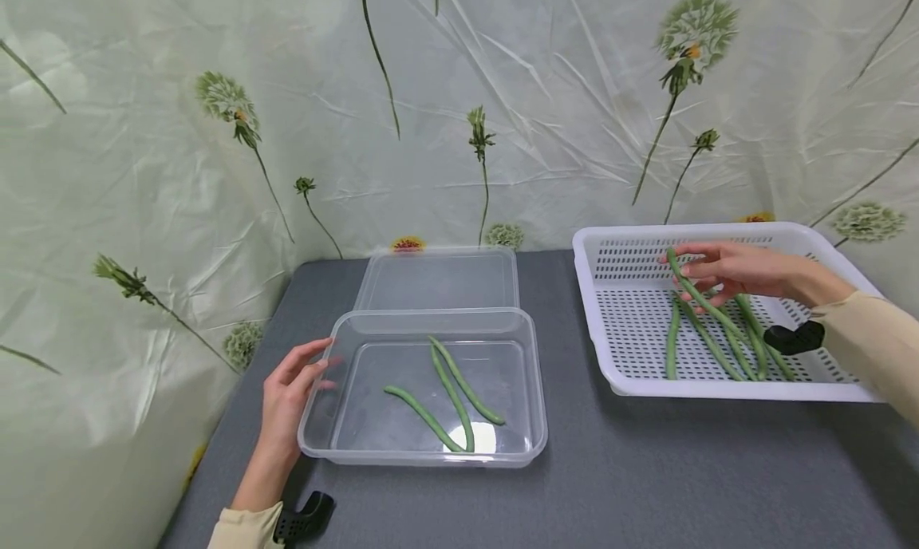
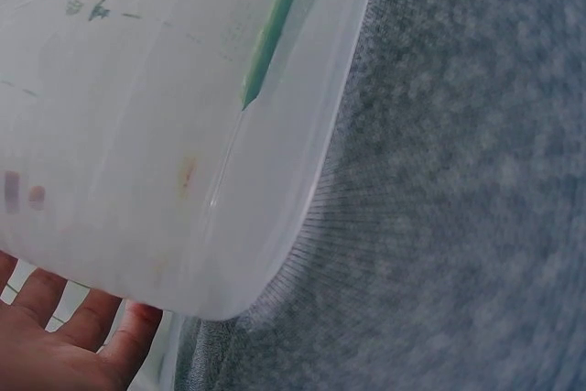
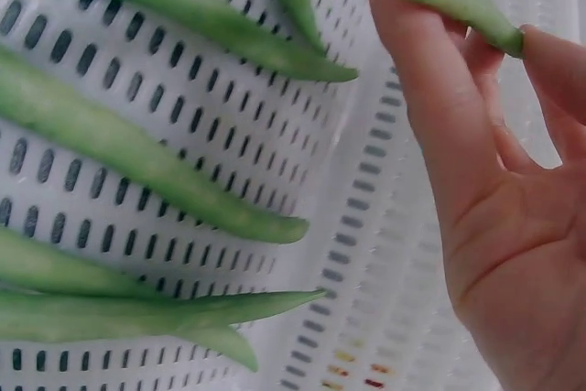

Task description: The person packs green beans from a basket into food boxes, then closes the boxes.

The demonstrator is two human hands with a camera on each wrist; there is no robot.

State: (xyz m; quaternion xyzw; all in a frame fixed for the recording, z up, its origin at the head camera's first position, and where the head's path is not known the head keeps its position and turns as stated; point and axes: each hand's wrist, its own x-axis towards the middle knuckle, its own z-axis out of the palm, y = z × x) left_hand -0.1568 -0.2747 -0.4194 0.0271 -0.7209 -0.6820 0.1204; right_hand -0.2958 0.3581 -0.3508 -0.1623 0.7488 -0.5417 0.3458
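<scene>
My right hand [image 1: 747,271] pinches a green bean [image 1: 707,306] above the white perforated basket [image 1: 599,325]; in the right wrist view the bean's tip [image 3: 499,29] sits between thumb and fingers. Several more green beans [image 1: 711,341] lie on the basket floor below. On the left, a clear plastic container [image 1: 534,389] holds 3 green beans [image 1: 459,397], two of them touching at their lower ends. My left hand [image 1: 287,393] touches the container's left wall with its fingers extended along it. Close up, the left wrist view shows those fingers [image 2: 87,318] at the container's edge.
A flat clear lid [image 1: 438,278] lies behind the container. Grey cloth [image 1: 574,469] covers the table. A pale curtain [image 1: 445,174] printed with flowers hangs right behind the table. Black bands with camera mounts [image 1: 305,517] are on both wrists.
</scene>
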